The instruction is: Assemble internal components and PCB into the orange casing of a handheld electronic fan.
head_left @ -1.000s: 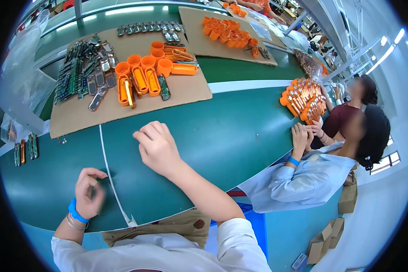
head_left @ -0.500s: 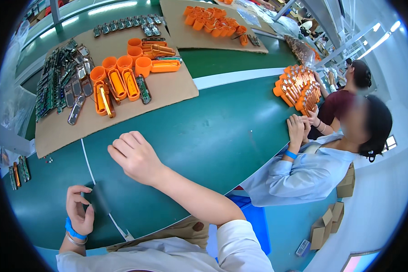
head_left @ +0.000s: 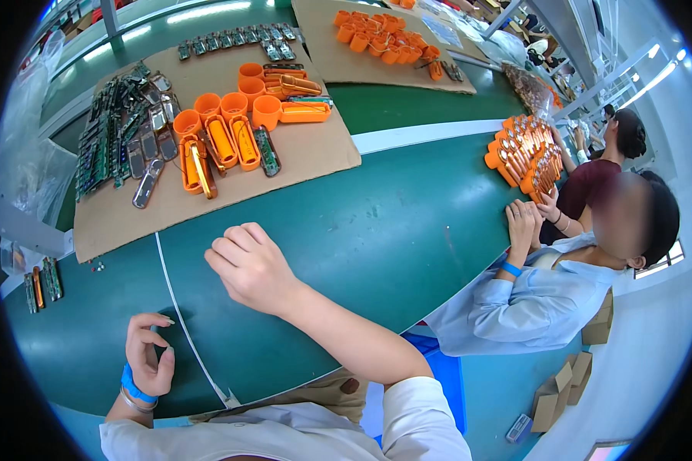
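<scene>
My left hand (head_left: 148, 355) is over the green tabletop (head_left: 346, 223) near its front edge, left of a pale seam line. Its fingers are bent, with the thumb apart and nothing between them. Farther in, my right hand (head_left: 252, 269) is curled into a loose fist, knuckles up; its fingertips are hidden, so I cannot tell whether anything is inside. Beyond it a cardboard sheet (head_left: 307, 157) carries orange cups (head_left: 266, 113), long orange holders (head_left: 221, 140) joined to some cups, and a pile of green circuit boards (head_left: 104, 142). A grey elongated part (head_left: 148, 184) lies near the sheet's front edge.
Small boards (head_left: 51, 279) lie at the far left. More orange cups (head_left: 384, 38) stand on another cardboard sheet at the back. On the right, a person in a light blue shirt (head_left: 515, 307) has both hands beside clustered orange parts (head_left: 524, 154). A blue bin (head_left: 442, 376) is below the table.
The whole view has shifted, so the table and its contents appear farther right. Both my hands keep nearly the same pose and place over the table.
</scene>
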Action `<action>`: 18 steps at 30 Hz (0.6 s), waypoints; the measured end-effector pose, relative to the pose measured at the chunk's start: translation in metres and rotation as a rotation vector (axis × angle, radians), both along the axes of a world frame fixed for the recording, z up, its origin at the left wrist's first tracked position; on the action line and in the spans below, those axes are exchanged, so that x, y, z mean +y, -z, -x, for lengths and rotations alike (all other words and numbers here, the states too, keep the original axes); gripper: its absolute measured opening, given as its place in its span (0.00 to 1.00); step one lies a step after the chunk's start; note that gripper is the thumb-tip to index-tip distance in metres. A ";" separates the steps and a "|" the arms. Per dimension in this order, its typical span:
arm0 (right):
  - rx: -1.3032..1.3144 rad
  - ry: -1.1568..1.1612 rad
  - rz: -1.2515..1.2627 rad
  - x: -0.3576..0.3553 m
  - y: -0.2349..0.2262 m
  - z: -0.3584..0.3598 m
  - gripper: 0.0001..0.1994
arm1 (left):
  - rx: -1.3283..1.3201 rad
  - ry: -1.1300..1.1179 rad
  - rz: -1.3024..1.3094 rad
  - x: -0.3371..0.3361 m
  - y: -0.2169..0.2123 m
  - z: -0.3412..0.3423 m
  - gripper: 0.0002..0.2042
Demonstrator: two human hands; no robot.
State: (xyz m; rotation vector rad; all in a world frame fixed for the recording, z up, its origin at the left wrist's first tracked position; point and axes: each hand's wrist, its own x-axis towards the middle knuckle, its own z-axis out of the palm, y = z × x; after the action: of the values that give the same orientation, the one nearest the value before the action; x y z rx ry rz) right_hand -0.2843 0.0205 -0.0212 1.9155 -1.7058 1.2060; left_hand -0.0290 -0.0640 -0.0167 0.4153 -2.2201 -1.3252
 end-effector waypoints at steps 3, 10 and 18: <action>-0.016 -0.006 -0.013 -0.001 -0.001 0.002 0.08 | 0.001 0.004 0.001 0.000 -0.001 0.001 0.08; -0.042 -0.007 -0.036 0.002 -0.005 -0.002 0.12 | 0.042 0.014 0.032 0.003 -0.002 -0.001 0.07; -0.050 -0.003 0.006 0.004 -0.005 0.003 0.12 | 0.063 0.017 0.007 0.005 -0.007 0.004 0.07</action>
State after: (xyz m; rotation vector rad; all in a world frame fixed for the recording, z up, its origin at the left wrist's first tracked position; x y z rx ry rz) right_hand -0.2869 0.0246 -0.0163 1.9000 -1.7228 1.2687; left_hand -0.0328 -0.0593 -0.0100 0.3482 -2.1808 -1.3207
